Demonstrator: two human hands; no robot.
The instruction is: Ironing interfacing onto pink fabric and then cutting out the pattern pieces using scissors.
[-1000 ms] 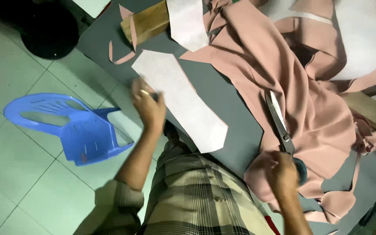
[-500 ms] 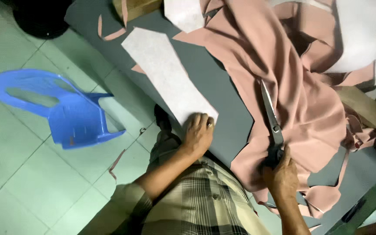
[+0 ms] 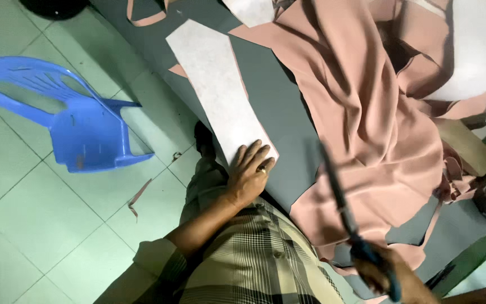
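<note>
My left hand [image 3: 250,171] lies flat, fingers spread, on the near end of a long white paper pattern piece [image 3: 216,90] on the grey table [image 3: 279,112]. A ring shows on one finger. My right hand [image 3: 381,273] grips the blue handles of long scissors [image 3: 340,200], blurred, with the blades lifted over the table edge and pointing away from me. A large heap of pink fabric [image 3: 378,124] covers the table's right side, just beyond the scissors.
A blue plastic chair [image 3: 66,115] stands on the tiled floor at left. A pink fabric scrap [image 3: 137,197] lies on the floor. Another white pattern piece [image 3: 252,10] and pink strips sit at the table's far end. A wooden block [image 3: 467,147] lies at right.
My left hand came down from the far part of the pattern piece and now presses its near end. My right hand lifted the scissors off the pink fabric toward me.
</note>
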